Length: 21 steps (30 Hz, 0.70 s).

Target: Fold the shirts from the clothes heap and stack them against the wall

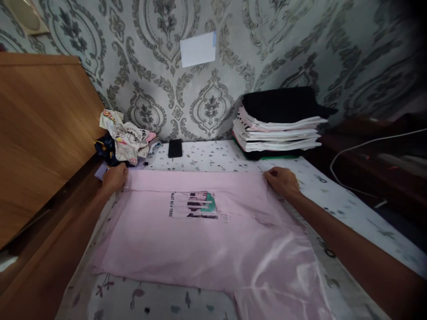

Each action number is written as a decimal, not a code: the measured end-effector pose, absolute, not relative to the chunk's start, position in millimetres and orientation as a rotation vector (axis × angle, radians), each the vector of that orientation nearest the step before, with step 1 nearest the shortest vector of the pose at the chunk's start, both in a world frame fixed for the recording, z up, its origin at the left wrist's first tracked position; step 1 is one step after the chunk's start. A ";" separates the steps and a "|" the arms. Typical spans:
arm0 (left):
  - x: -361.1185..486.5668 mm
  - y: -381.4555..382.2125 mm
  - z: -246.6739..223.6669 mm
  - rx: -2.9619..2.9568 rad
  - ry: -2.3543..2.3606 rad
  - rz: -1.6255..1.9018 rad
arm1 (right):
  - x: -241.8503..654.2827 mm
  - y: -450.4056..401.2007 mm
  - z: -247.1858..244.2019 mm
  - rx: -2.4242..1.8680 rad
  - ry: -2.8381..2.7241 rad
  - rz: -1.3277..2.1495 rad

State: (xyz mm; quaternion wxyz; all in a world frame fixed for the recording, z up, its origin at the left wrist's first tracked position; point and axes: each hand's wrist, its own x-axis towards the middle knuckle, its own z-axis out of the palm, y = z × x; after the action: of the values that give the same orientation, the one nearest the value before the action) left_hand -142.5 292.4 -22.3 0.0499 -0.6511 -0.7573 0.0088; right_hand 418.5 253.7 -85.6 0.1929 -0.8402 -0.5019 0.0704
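Observation:
A pink T-shirt [150, 249] with a printed picture and lettering lies spread sideways across the patterned sheet, its far side folded over in a long strip. At the far left corner of that strip, my left hand [115, 177] is closed on the fabric. My right hand [283, 180] pinches the far right corner, near the shoulder end. The cloth between both hands is fairly straight. Wrinkles and a sleeve show at the lower right, where the shirt runs out of view at the bottom.
Behind my right hand stands a stack of folded clothes [278, 133] with a black one on top. Crumpled clothes [128, 138] lie at the back left, beside a black phone-like object [175, 148]. A wooden cabinet [43, 133] is at left; a white cable [360, 142] hangs at right.

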 end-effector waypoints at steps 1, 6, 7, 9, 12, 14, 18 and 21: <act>-140.1 290.7 -21.7 -1.959 -2.307 0.061 | 418.5 253.8 -86.8 -2.358 -1.408 0.187; -122.3 274.8 -23.0 -1.944 -2.263 0.084 | 418.0 252.5 -86.7 -2.355 -1.377 0.186; -118.3 270.7 -24.9 -1.961 -2.200 0.026 | 416.7 250.1 -85.4 -2.335 -1.360 0.176; -111.5 263.3 -32.0 -2.097 -2.008 -0.122 | 411.8 242.4 -82.9 -2.201 -1.398 0.102; -108.5 257.3 -53.2 -2.476 -1.700 -0.258 | 400.7 227.9 -85.1 -1.822 -1.757 0.010; -113.0 257.1 -71.1 -2.617 -1.622 -0.228 | 395.5 220.3 -91.4 -1.650 -2.037 0.108; -130.9 259.7 -95.2 -2.570 -1.705 -0.077 | 400.1 213.1 -103.2 -1.735 -2.163 0.299; -135.2 255.9 -91.7 -2.538 -1.703 -0.056 | 408.3 208.0 -101.3 -1.828 -2.085 0.349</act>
State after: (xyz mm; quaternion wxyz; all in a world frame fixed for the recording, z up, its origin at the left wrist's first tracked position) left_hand -135.2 255.9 -91.7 0.0425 -0.8295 -0.5566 -0.0182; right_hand 408.3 208.0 -101.3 0.1727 -0.6444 -0.7347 0.1229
